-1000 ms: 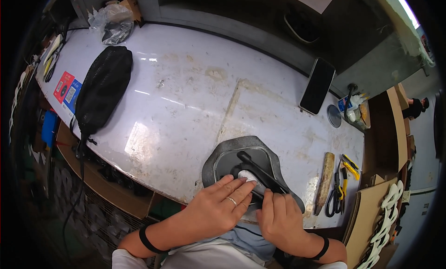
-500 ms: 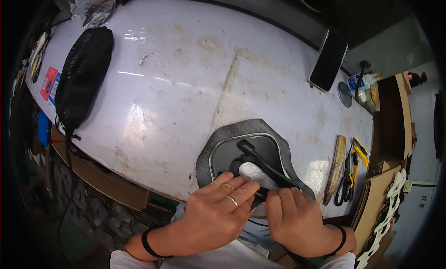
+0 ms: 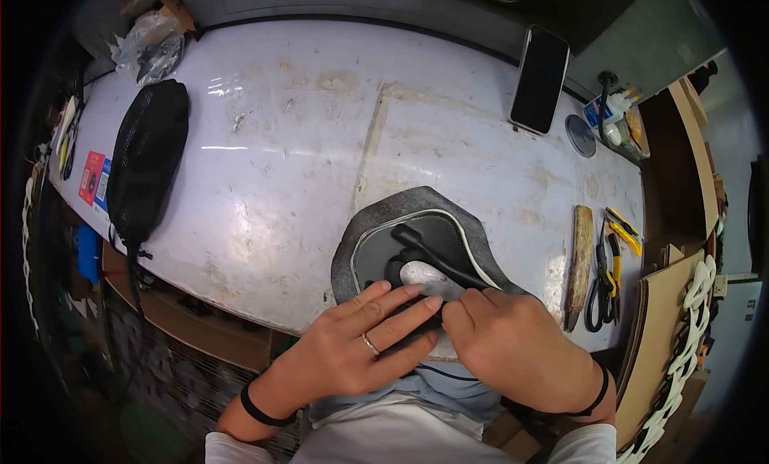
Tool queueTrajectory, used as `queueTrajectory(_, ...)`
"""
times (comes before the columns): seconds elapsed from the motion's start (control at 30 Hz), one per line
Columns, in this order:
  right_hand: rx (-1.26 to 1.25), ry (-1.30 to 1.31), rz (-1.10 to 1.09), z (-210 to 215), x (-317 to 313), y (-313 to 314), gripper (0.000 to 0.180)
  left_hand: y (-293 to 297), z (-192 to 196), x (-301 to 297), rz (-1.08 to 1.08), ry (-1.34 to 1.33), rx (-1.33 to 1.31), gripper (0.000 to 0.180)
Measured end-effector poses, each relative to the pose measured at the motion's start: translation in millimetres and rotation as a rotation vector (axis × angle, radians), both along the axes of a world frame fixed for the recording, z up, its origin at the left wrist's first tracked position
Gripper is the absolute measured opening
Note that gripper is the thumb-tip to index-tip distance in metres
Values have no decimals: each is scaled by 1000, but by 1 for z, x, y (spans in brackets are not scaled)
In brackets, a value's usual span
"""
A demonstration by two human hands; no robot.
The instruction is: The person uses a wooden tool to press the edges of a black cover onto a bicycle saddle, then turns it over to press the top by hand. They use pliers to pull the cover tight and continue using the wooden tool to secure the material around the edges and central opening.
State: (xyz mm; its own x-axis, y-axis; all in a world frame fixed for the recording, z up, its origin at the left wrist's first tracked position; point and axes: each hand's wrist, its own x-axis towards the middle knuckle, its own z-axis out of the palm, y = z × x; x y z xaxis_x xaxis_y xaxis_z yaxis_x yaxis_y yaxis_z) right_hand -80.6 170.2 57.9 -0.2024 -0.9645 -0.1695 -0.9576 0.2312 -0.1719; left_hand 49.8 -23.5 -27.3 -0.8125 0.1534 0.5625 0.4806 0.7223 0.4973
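Observation:
A grey, rounded sheet piece [image 3: 352, 232] lies at the table's front edge, with a pale cord line and a dark inner panel. Across that panel runs a thick black strip [image 3: 436, 256], beside a whitish oval patch [image 3: 424, 277]. My left hand [image 3: 360, 332], a ring on one finger, lies over the near part of the piece with its fingers stretched out and pressing down. Close to its fingertips, my right hand [image 3: 505, 336] is closed in a pinch at the piece's near right side. Its fingers hide what they grip.
Right of the piece lie a worn wooden stick [image 3: 578, 264], black-handled scissors [image 3: 597, 300] and a yellow cutter [image 3: 623, 232]. Farther back are a phone [image 3: 540, 80], a round grey disc [image 3: 581, 136] and glue bottles [image 3: 609, 110]. A black mesh pouch [image 3: 148, 160] lies at left.
The view has shifted, so the table appears moved left. My left fingers have spread wider, and my right hand has turned inward, closer to the left fingertips.

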Motion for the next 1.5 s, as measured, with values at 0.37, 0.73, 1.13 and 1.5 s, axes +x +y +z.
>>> queueTrajectory(0.37,-720,152,-220,-68,50,46,23,5,16,-3,22,-82,-208,34)
queueTrajectory(0.73,-423,61,-492,-84,107,59,30,20,40,-7,63,-305,-246,44)
queueTrajectory(1.13,-504,311,-547,-116,110,30,30,23,36,-6,79,-341,-347,40)
queueTrajectory(1.5,-573,113,-518,-92,97,39,31,25,43,-8,83,-388,-379,39)
